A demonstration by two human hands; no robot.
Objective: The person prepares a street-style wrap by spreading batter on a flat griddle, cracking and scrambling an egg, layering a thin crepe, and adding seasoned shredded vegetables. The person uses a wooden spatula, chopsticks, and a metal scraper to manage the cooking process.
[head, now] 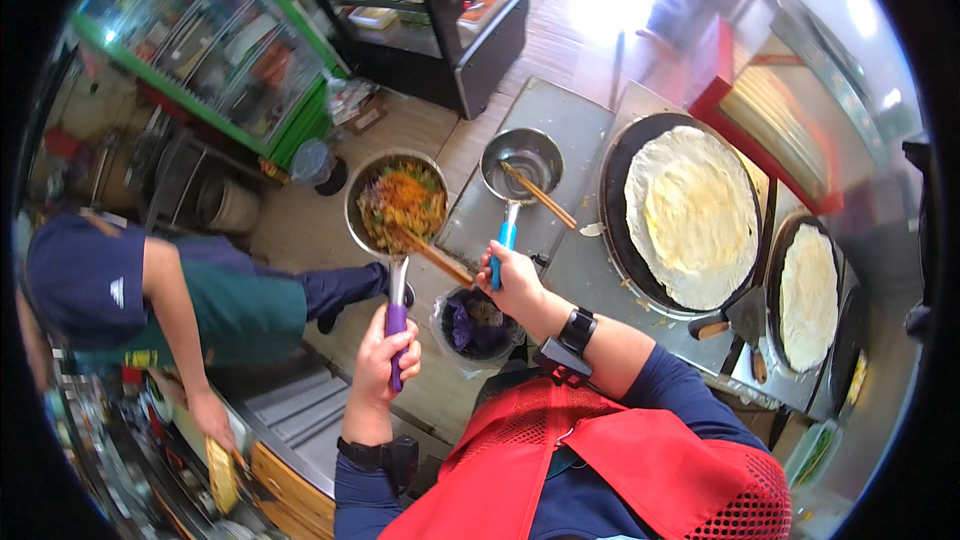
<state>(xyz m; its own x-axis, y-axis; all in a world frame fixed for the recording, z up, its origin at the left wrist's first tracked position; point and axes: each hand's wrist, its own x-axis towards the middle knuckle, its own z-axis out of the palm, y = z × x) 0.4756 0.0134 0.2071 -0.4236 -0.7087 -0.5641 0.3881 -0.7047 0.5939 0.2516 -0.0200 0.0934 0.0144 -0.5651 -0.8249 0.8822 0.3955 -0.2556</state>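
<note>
My left hand (386, 352) grips the purple handle (396, 322) of a steel pan (349, 202). The pan holds a chopped vegetable mix (405, 199) with an orange heap on top, and a pair of wooden chopsticks (435, 255) leans out over its rim towards me. Around the blue handle (506, 236) of a second steel pan (551, 150) my right hand (512, 277) is closed. That pan, over the steel counter, looks nearly bare inside, with another pair of chopsticks (544, 199) resting across its edge.
Flatbreads lie on a large round griddle (622, 240) and a smaller griddle (778, 300) at right, scrapers (746, 322) between them. A lined bin (442, 322) stands below my hands. At left a co-worker (225, 300) holds a yellow folded item (221, 472). Beyond are a green-framed fridge (300, 120) and black shelving (491, 52).
</note>
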